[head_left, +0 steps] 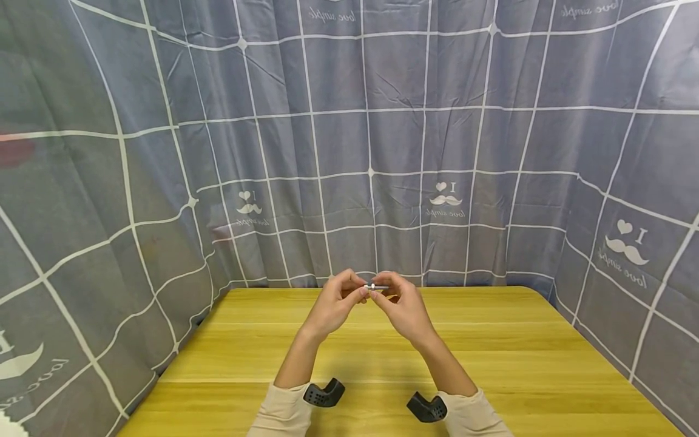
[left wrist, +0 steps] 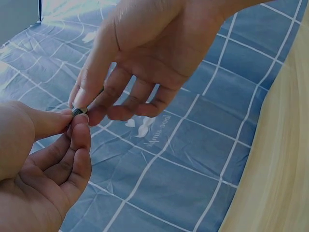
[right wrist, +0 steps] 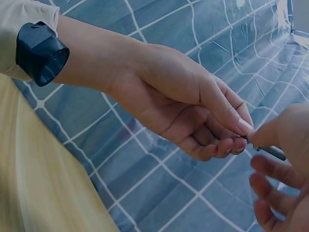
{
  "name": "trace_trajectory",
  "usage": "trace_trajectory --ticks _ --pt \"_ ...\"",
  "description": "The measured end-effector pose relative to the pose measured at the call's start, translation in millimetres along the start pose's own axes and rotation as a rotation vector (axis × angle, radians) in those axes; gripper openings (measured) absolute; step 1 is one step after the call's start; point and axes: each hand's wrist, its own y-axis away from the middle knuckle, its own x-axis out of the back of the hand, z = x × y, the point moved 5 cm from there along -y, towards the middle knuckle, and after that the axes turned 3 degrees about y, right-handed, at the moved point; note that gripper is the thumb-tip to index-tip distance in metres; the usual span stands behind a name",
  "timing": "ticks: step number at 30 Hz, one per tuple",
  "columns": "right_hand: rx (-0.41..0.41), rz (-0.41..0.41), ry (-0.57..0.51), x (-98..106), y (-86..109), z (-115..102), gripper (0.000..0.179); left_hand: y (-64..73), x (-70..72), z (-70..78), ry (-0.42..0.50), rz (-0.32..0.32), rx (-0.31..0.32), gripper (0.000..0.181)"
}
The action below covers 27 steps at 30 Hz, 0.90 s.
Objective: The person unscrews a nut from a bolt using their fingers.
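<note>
Fingertips of both hands meet around a small metal bolt, raised over the far part of the table. My left hand pinches one end between thumb and index finger. From the other side, my right hand pinches it too, thumb below and fingers above. A short, wider ring-like part shows between the two sets of fingertips. In the right wrist view the threaded shank juts out under the right hand. Threads of the bolt also peek out in the left wrist view; the rest is covered by fingers.
Below the hands spreads a yellow wood-grain table. A grey curtain with white grid lines hangs behind it and along both sides. Black wrist devices sit at the cuffs of the light sleeves.
</note>
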Motion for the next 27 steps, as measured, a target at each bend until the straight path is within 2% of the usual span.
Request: trace_trajectory --ticks 3,10,17,23,27 --pt "-0.013 0.014 0.013 0.6 0.2 1.4 0.027 -0.2 0.4 0.3 0.005 0.000 -0.007 0.004" --pt "0.019 0.004 0.025 0.0 -0.5 0.1 0.013 0.3 1.9 -0.6 -0.009 -0.006 -0.024 0.005" --pt "-0.001 -0.006 0.020 0.1 0.1 -1.3 0.029 0.9 2.7 -2.2 0.013 0.001 -0.019 0.004" --pt "0.008 0.004 0.026 1.0 0.3 -0.1 0.015 0.7 1.4 -1.6 0.004 -0.004 -0.022 0.004" --pt "0.020 -0.001 0.007 0.0 -0.3 -0.1 0.021 0.9 1.8 -0.9 -0.002 0.001 -0.020 0.004"
